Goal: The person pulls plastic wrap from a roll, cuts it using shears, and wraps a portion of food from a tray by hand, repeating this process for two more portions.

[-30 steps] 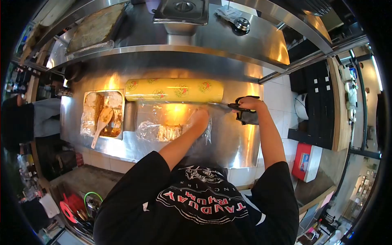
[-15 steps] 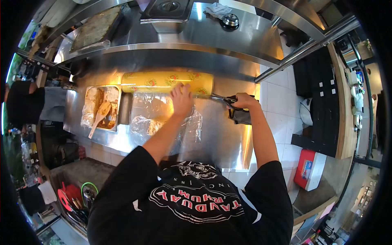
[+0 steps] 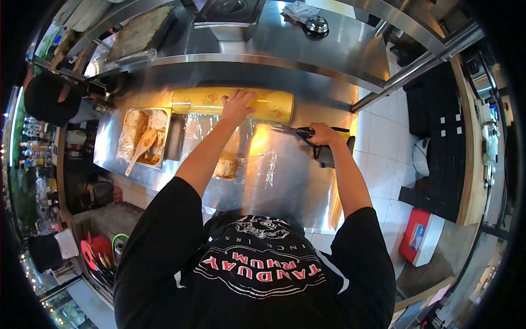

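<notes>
My left hand (image 3: 236,108) lies on a yellow printed roll of clear plastic film (image 3: 189,101), its fingers spread over the top. My right hand (image 3: 324,134) grips dark-handled scissors (image 3: 300,133), with the blades pointing left just below the roll's right end. Clear plastic film (image 3: 205,129) extends from the roll toward me across the steel table. A browned food portion (image 3: 225,168) sits by the film, partly behind my left forearm. Beyond the right hand is a black and yellow item (image 3: 327,157), partly hidden by my wrist.
On the left, a metal tray (image 3: 169,123) holds food portions and a wooden spatula (image 3: 143,147). A raised steel shelf (image 3: 307,49) carries a lidded metal container (image 3: 227,16) and a call bell (image 3: 316,25). Another person (image 3: 52,98) is at far left.
My left hand has moved up and left along the roll, off its front edge. The food portion shows more clearly. The right hand still holds the scissors, and the whole view has shifted slightly.
</notes>
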`<action>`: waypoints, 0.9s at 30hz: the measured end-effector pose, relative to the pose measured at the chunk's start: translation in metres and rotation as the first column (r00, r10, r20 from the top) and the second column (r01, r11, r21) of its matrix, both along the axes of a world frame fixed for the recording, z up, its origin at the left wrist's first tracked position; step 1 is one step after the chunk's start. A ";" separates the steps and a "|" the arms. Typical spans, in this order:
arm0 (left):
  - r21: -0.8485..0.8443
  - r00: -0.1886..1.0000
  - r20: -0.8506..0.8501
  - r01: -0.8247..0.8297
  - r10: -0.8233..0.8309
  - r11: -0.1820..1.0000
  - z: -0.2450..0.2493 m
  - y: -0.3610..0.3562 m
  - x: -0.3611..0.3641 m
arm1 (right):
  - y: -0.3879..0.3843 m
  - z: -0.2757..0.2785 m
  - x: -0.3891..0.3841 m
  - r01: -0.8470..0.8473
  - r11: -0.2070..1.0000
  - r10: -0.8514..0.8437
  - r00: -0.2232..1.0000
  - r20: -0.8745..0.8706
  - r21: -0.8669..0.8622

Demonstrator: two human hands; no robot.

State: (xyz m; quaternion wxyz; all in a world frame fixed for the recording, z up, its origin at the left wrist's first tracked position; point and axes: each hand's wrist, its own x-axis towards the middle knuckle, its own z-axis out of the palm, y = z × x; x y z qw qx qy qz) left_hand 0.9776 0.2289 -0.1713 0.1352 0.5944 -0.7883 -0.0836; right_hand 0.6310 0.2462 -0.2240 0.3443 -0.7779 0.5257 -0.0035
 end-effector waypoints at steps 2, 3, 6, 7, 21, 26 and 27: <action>0.032 1.000 0.011 -0.001 0.000 1.000 0.002 -0.004 0.000 | -0.005 -0.003 0.006 -0.020 0.999 0.020 1.000 0.010 -0.027; 0.062 1.000 0.022 0.004 -0.005 0.998 0.003 -0.005 0.001 | -0.009 -0.004 0.009 -0.065 0.998 0.065 0.998 -0.003 -0.024; 0.086 0.999 0.034 -0.005 0.002 0.996 0.009 -0.007 0.001 | -0.020 -0.005 0.014 -0.139 0.990 0.141 0.989 -0.043 0.032; 0.087 0.999 0.033 -0.010 0.007 0.996 0.008 -0.007 0.001 | -0.022 -0.006 0.015 -0.161 0.983 0.167 0.984 -0.068 0.088; 0.051 0.990 0.099 0.098 -0.103 0.994 0.023 -0.021 0.008 | -0.036 0.015 0.061 -0.198 0.977 0.209 0.959 -0.193 0.077; 0.100 0.963 0.062 0.254 -0.261 0.962 0.022 -0.037 0.027 | -0.036 0.042 0.088 -0.180 0.978 0.202 0.946 -0.254 0.109; 0.110 0.940 0.031 0.334 -0.339 0.936 0.016 -0.045 0.037 | -0.031 0.055 0.091 -0.171 0.982 0.183 0.963 -0.198 0.074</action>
